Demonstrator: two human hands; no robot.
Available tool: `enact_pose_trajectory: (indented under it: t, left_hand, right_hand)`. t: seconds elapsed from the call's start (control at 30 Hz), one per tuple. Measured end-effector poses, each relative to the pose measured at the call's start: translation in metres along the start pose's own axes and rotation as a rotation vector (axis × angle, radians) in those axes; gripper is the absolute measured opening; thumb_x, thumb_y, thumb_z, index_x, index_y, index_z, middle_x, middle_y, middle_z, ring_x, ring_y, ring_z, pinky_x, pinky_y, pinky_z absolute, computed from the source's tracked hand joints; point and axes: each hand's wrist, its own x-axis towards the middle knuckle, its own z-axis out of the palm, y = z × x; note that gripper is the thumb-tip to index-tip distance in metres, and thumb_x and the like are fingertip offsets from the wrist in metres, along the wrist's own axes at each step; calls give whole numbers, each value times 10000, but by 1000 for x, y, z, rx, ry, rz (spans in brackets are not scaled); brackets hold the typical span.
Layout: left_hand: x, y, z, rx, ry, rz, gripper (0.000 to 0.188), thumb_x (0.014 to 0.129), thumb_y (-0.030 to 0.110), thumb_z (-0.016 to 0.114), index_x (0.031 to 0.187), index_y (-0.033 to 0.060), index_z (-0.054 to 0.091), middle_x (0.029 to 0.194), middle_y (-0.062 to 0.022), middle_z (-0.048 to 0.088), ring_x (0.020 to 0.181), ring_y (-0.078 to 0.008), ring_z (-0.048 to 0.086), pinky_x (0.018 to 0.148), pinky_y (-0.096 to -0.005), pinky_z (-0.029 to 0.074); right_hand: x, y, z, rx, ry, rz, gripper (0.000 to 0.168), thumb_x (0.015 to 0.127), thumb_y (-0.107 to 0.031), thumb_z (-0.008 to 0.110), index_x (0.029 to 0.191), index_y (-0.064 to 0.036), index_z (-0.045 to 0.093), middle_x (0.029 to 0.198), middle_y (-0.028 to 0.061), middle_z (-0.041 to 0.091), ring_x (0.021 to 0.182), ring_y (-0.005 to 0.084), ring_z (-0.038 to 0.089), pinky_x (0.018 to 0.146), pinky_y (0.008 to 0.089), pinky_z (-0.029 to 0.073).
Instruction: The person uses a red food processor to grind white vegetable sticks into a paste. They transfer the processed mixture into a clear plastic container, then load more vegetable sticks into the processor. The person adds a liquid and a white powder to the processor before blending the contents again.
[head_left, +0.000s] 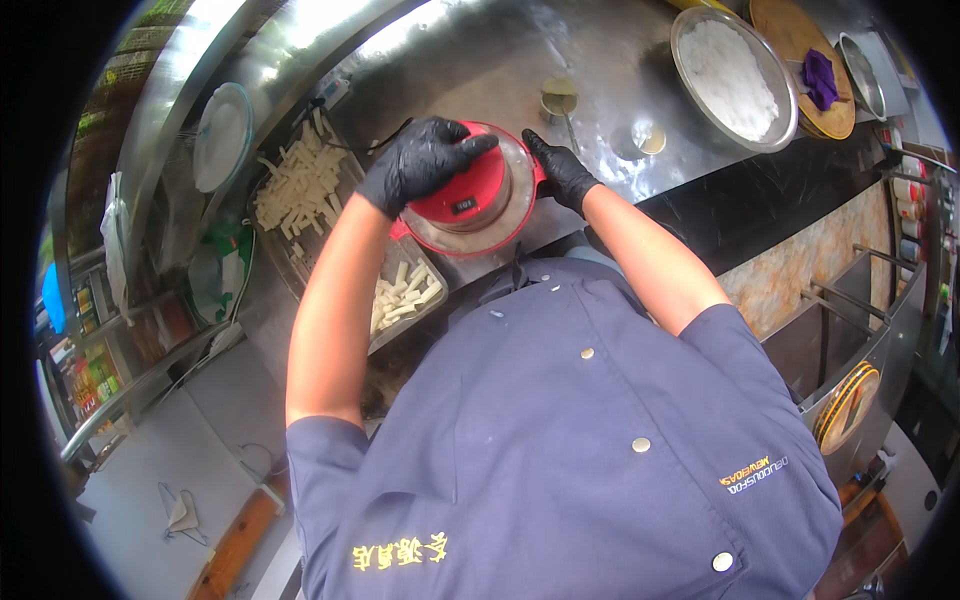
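Note:
A round red-topped appliance or lid (465, 187) with a small dark display sits over a shallow vessel (517, 195) with a red rim and side handles. My left hand (424, 161), in a black glove, grips the red top from the left, fingers spread over it. With the other black glove, my right hand (562, 169) holds the vessel's rim at its right handle. What lies under the red top is hidden. Beneath and left of the vessel is a metal tray (442, 292) with pale cut sticks of food (405, 296), heaped more thickly at its far end.
On the steel counter (480, 75) stand a metal cup (559, 97) with a spoon and a small cup (651, 140). Farther right are a metal bowl (787, 142) of white granular stuff, round wooden boards (784, 37) under a purple cloth (820, 80), and another metal bowl (862, 75).

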Motion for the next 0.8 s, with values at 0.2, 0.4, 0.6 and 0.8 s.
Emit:
enact_pose_trajectory:
  t: [0.2,0.4,0.6,0.8]
  left_hand:
    - [31,15,-15,-50,-20,160,495,907,425,636,864,-64,698,635,-184,613,546,-192,557,617,-379,494]
    - [38,19,-16,66,-26,226,476,903,406,645,848,-65,692,612,-175,589,528,-187,536,598,-382,487]
    - [22,8,-13,-75,17,107,482,887,437,668,841,-41,717,620,-132,627,540,-164,552,599,-366,494]
    - [1,-16,-1,-100,128,26,512,893,470,655,878,-37,715,687,-156,664,599,-197,604,649,-378,507]
  right_hand:
    - [14,-1,-4,156,1,53,552,868,-644,635,982,-106,691,869,81,704,684,257,680,630,406,586]
    - [17,3,-8,168,21,51,554,863,-649,637,976,-110,694,866,83,706,687,264,681,626,405,584]
    - [13,-4,-4,94,13,40,574,864,-655,631,991,-100,700,875,87,707,694,255,683,632,405,587]
    - [2,-17,9,-63,15,28,598,872,-650,625,1018,-75,699,881,98,703,701,255,687,633,393,590]
